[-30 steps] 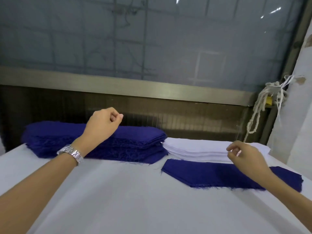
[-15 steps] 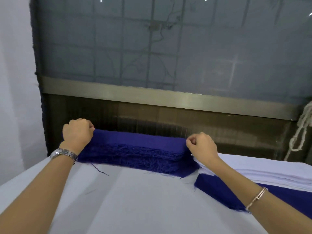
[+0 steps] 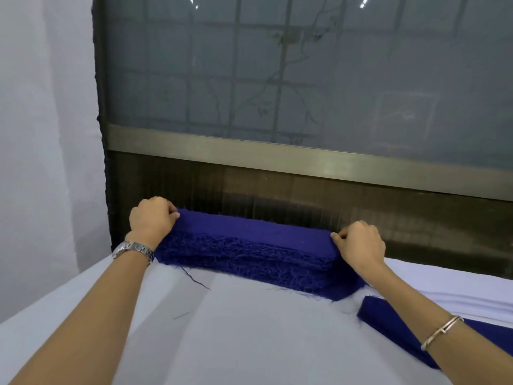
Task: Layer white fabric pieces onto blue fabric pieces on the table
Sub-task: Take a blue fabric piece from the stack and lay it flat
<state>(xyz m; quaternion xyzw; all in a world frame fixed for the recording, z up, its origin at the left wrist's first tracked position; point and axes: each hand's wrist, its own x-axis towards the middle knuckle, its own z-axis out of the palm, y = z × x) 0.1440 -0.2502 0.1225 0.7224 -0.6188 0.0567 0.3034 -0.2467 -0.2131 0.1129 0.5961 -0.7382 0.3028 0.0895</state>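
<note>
Blue fabric stack (image 3: 249, 254): thick pile of dark blue pieces, frayed edges facing the camera, lying at the far side of the table (image 3: 249, 343), left of centre, up against the dark panel below the window.

Frosted window (image 3: 277, 79): fills the upper view, with a grid of bars and thin vine shadows showing behind the glass. A brass-toned rail (image 3: 277, 154) runs along its lower edge.

Table: covered in white cloth, creased in a few long folds.

White fabric stack (image 3: 444, 290): flat pile at the far right, just beside the blue stack's right end, partly hidden by the right forearm.

Single blue piece (image 3: 388, 315): lies flat on the table in front of the white pile, running off to the right under the forearm.

Left hand (image 3: 151, 222): at the blue stack's left end, fingers curled, pinching its top edge.

Right hand (image 3: 359, 243): at the right end, fingers curled, thumb and fingertips pinching the top edge there.

Wristwatch (image 3: 133, 250): metal band, on the left wrist.

Bracelet (image 3: 441, 330): thin, gold-toned, on the right forearm.

Loose thread (image 3: 194, 280): dark blue, trailing from the stack onto the cloth.
</note>
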